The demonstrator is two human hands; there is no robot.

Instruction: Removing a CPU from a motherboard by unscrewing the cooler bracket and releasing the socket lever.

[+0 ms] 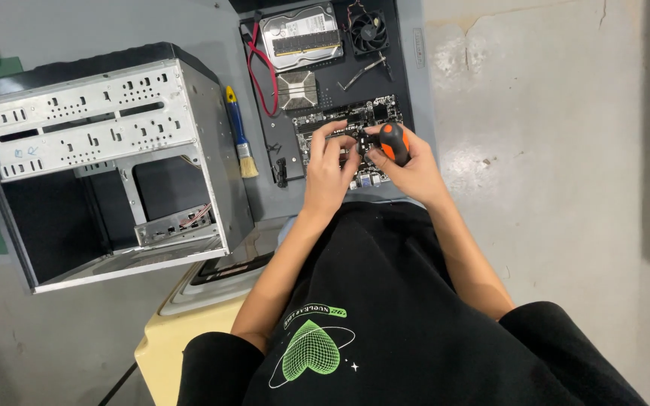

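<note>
A dark motherboard (344,119) lies on a black panel (408,83) on the floor. My right hand (408,167) grips a screwdriver with an orange and black handle (393,141), its tip pointing down at the board. My left hand (329,162) rests on the motherboard just left of the screwdriver, fingertips pinching at a spot near the tip. The screwdriver's tip is hidden by my fingers.
An empty open metal computer case (107,165) lies to the left. A brush with a blue and yellow handle (239,131), a red cable (265,75), a heatsink (296,89), a hard drive (300,34) and a fan (369,30) surround the board. A cream box (182,331) stands near my knees.
</note>
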